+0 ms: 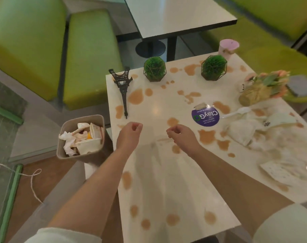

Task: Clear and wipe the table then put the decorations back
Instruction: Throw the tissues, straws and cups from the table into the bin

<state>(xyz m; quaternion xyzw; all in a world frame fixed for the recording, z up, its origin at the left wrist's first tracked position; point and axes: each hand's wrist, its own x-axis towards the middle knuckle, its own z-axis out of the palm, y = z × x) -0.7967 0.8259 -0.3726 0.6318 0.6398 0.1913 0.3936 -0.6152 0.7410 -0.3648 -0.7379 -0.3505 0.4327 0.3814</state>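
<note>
The white table (159,172) is spotted with brown spills. On it a black Eiffel Tower model (123,86) lies on its side at the far left. Two green ball plants in wire holders (154,68) (213,67) stand at the back. A tipped vase of pink flowers (265,88) lies at the right, and a pink cup (228,47) stands at the far edge. Crumpled napkins (242,132), a white plastic spoon (237,112) and a paper cup (279,119) lie at the right. My left hand (130,132) and right hand (180,135) hover mid-table, fingers curled, holding nothing.
A beige bin (80,137) full of paper trash stands left of the table. A purple round sticker (205,116) is on the tabletop. Green bench seats (89,55) flank the table. Another white table (175,13) stands behind. A grey cloth (302,86) lies on the right seat.
</note>
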